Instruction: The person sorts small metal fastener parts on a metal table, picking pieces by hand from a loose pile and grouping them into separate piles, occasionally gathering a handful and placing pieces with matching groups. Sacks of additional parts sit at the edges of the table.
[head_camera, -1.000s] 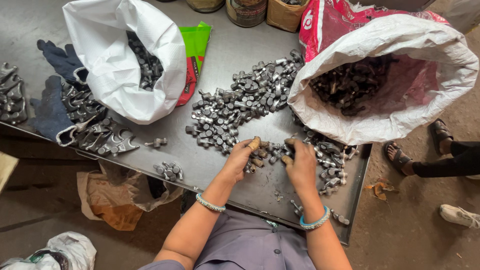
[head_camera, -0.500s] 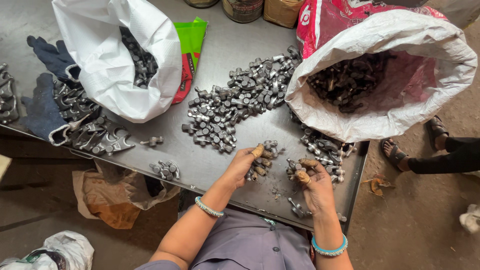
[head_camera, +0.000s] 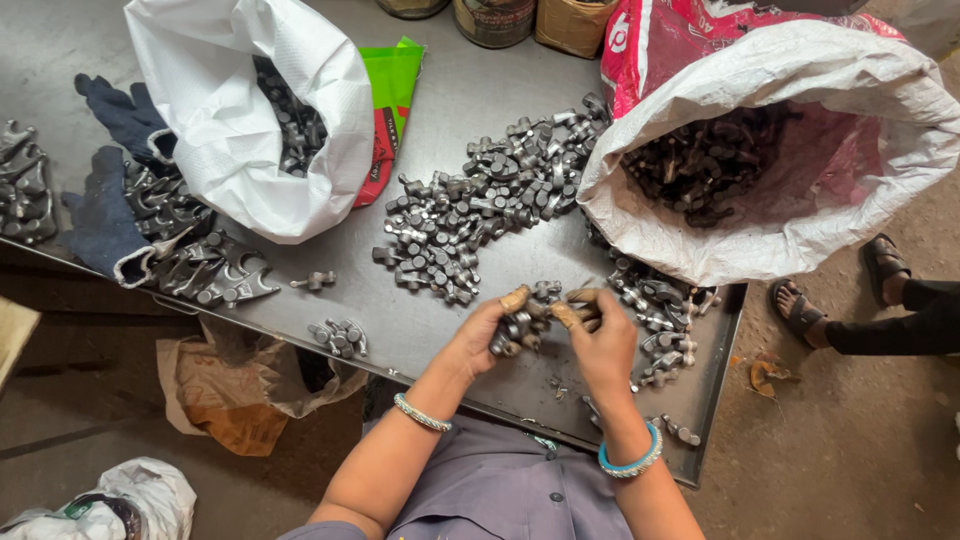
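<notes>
Both hands sort small metal parts (head_camera: 525, 325) on table (head_camera: 420, 325).
Left hand (head_camera: 480, 335) clutches several; right hand (head_camera: 600, 340) pinches one at near edge.

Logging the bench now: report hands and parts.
Left hand cups a cluster of small metal parts. Right hand pinches at it. Loose pile behind, nothing blocking.

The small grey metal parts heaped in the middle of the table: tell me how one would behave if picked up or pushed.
Each metal part looks like solid dull metal, so probably stiff and heavy for its size. The lumpy, knobbed shapes lie scattered without rolling, so a push would likely make one slide or tumble briefly. The left hand and right hand grip several bare-fingered, suggesting they are not very slippery.
</notes>
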